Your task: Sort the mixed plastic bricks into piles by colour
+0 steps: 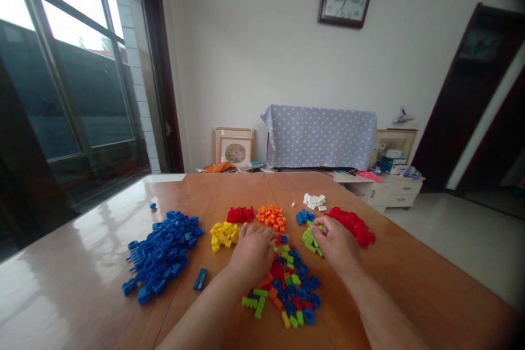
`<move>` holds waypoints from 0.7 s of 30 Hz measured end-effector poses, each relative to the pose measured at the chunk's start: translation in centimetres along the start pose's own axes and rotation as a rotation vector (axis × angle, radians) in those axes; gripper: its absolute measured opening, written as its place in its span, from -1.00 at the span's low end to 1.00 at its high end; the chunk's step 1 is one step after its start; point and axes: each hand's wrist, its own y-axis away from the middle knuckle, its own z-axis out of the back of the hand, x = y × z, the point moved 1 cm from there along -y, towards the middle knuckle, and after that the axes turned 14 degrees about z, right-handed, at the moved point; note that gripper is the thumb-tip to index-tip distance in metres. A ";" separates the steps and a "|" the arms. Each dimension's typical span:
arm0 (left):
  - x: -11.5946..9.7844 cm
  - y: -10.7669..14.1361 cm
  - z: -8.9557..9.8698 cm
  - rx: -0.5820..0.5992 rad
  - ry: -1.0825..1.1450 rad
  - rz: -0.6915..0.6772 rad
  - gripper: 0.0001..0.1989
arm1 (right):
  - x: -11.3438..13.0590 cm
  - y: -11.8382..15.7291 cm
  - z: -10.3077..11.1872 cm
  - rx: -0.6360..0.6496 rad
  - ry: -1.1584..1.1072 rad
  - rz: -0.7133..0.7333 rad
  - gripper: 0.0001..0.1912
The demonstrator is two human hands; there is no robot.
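Note:
My left hand (253,251) is over the upper left edge of a mixed pile of bricks (292,279), its fingers curved downward; their tips are partly hidden. My right hand (337,240) has thumb and forefinger together at a small pile of light green bricks (310,241); what lies between them is too small to make out. Yellow bricks (223,235) lie left of my left hand. Orange bricks (272,217) and red bricks (240,214) sit beyond it. Small blue bricks (304,216) are just past the green ones.
A large blue heap (164,251) covers the left of the wooden table (102,295), with a separate blue piece (200,279) beside it. White bricks (314,201) lie at the back right, and a red heap (353,225) is beyond my right hand.

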 end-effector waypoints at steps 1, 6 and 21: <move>0.0 0.0 0.1 0.001 -0.011 0.008 -0.73 | -0.6 -0.1 0.3 -0.002 0.024 -0.032 -0.73; 0.1 -0.1 0.5 0.001 -0.071 0.052 -0.76 | -1.2 -0.1 0.5 0.098 0.148 -0.072 -0.76; 0.4 -0.1 0.9 0.044 -0.172 0.128 -0.76 | -0.7 -0.1 0.0 0.116 0.145 -0.048 -0.75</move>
